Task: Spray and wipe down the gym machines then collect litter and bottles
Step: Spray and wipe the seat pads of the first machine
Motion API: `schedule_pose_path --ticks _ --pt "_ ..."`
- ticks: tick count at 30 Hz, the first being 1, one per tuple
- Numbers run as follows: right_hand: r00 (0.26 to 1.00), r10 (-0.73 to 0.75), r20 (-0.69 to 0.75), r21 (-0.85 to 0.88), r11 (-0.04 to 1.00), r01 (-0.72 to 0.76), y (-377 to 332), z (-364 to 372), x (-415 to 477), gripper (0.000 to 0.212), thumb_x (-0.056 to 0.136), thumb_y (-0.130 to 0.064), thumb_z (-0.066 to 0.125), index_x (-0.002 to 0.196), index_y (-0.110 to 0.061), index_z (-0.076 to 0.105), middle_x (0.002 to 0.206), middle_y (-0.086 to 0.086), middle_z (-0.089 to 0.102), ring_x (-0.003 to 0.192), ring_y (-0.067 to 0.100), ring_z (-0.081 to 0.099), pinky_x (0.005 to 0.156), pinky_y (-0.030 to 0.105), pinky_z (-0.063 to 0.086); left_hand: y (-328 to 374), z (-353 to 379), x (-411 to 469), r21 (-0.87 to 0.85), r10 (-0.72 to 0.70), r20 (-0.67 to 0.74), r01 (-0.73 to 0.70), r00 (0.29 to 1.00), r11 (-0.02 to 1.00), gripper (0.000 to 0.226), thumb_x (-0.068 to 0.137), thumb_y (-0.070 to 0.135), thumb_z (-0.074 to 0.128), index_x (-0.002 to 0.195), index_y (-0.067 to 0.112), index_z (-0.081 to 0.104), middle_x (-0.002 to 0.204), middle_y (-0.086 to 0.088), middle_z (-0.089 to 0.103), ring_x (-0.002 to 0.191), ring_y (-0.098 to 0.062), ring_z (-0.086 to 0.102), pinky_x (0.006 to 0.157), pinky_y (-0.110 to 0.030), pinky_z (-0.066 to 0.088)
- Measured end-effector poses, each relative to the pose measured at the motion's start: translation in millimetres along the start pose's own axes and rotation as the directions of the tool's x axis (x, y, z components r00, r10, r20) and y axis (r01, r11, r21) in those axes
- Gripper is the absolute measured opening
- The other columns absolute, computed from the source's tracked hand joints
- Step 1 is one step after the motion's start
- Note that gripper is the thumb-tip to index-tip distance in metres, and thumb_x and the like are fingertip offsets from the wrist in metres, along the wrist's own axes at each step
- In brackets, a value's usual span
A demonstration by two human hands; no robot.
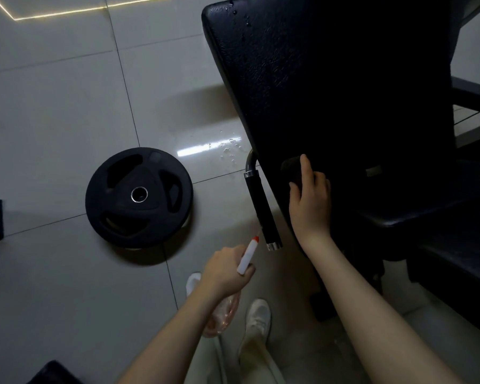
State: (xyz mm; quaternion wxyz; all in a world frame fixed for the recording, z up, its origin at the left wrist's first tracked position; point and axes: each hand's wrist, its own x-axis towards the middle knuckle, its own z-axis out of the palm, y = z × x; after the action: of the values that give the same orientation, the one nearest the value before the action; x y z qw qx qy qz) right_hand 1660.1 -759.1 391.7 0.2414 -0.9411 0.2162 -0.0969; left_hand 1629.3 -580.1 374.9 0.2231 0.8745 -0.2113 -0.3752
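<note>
1. Two hands work: right hand (309, 195) holds cloth (291, 166) against bench (344, 79); left hand (225, 270) grips spray bottle (247, 254) left of bench.
2. Risk: droplets (229, 149) on floor (53, 106) beside bench invite slipping.

text: none legible — labels: none — numbers: none

We are seeing a black, pebble-grained bench pad (344, 79) speckled with clear droplets (234, 11), and a cloth (291, 167) on it just as dark. The spray bottle (247, 257) is showing a white nozzle, a red tip and a clear, pinkish body. Pale grey floor tiles (53, 106) are crossing under us with thin dark grout lines, carrying a black weight plate (117, 212) with a silver hub (139, 194), and we are wearing white shoes (258, 314).
</note>
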Motion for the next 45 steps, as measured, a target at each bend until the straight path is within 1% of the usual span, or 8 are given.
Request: schedule_pose_path --ticks 5,9,13,19,25,31,37,45 --pt "0.998 0.009 0.063 0.036 0.999 -0.011 3 -3 -16 0.057 0.095 -0.016 0.05 0.148 -0.017 0.027 0.132 0.019 0.044 0.121 0.033 0.042 0.088 0.037 0.045 2 4 -8 0.024 0.038 0.043 -0.039 0.998 0.999 0.029 0.093 0.024 0.051 0.118 0.009 0.051 0.095 -0.016 0.061 0.084 -0.035 0.059 0.072 -0.04 0.049" --pt "0.996 0.016 0.089 0.065 0.998 -0.022 9 -8 -30 0.057 0.096 -0.02 0.048 0.148 -0.019 0.025 0.136 0.015 0.041 0.123 0.03 0.041 0.085 0.034 0.047 2 11 -13 0.025 0.013 0.04 -0.014 0.999 1.0 0.012 0.09 0.028 0.052 0.087 0.018 0.046 0.089 -0.014 0.062 0.083 -0.036 0.059 0.066 -0.036 0.043" --pt "0.99 0.038 0.134 0.105 0.993 -0.052 19 -11 -44 0.057 0.096 -0.024 0.048 0.148 -0.02 0.025 0.141 0.011 0.038 0.129 0.026 0.038 0.092 0.031 0.04 2 14 -16 0.089 0.036 0.069 -0.042 0.997 0.995 0.028 0.093 0.026 0.049 0.116 0.009 0.05 0.097 -0.016 0.061 0.088 -0.035 0.057 0.069 -0.034 0.041" --pt "0.984 0.05 0.169 0.089 0.994 -0.066 23 -8 -54 0.054 0.096 -0.023 0.05 0.145 -0.019 0.031 0.137 0.009 0.042 0.126 0.024 0.039 0.092 0.026 0.033 -16 11 -22 -0.053 -0.001 0.009 0.001 1.0 0.999 0.056 0.092 0.029 0.044 0.144 0.011 0.033 0.117 -0.011 0.058 0.106 -0.03 0.056 0.084 -0.04 0.046" --pt "0.958 -0.28 0.056 -0.057 0.957 0.283 -9 13 -30 0.06 0.077 -0.005 0.072 0.129 -0.008 0.042 0.11 0.021 0.056 0.096 0.036 0.058 0.07 0.032 0.051 -29 -4 -15 -0.159 -0.016 -0.127 -0.004 0.992 0.987 0.048 0.091 0.014 0.053 0.137 0.005 0.043 0.115 -0.013 0.061 0.101 -0.031 0.057 0.083 -0.043 0.046" --pt "0.854 -0.502 0.136 -0.288 0.805 0.519 -28 63 17 0.061 0.066 0.002 0.07 0.124 -0.006 0.052 0.116 0.018 0.047 0.096 0.031 0.05 0.066 0.035 0.052 -48 -19 -3 -0.204 -0.074 -0.18 0.037 0.981 0.978 0.038 0.088 0.021 0.054 0.125 0.012 0.051 0.1 -0.008 0.065 0.088 -0.03 0.061 0.077 -0.043 0.048" --pt "0.752 -0.522 0.404 -0.441 0.608 0.659 -12 79 11 0.06 0.063 0.0 0.077 0.121 0.002 0.06 0.118 0.019 0.062 0.111 0.031 0.059 0.093 0.035 0.049 -65 -25 5 -0.203 -0.065 -0.155 0.033 0.986 0.979 0.044 0.08 0.031 0.045 0.119 0.013 0.052 0.098 -0.006 0.064 0.084 -0.026 0.06 0.074 -0.044 0.049" --pt "0.763 -0.523 0.381 -0.382 0.662 0.645 8 68 -35 0.036 0.081 0.004 0.044 0.111 0.002 0.064 0.109 0.019 0.064 0.098 0.034 0.061 0.079 0.039 0.054 -71 -32 5 -0.222 -0.098 -0.135 0.066 0.986 0.973 0.041 0.076 0.034 0.044 0.113 0.018 0.053 0.094 -0.001 0.065 0.08 -0.023 0.06 0.072 -0.043 0.05"
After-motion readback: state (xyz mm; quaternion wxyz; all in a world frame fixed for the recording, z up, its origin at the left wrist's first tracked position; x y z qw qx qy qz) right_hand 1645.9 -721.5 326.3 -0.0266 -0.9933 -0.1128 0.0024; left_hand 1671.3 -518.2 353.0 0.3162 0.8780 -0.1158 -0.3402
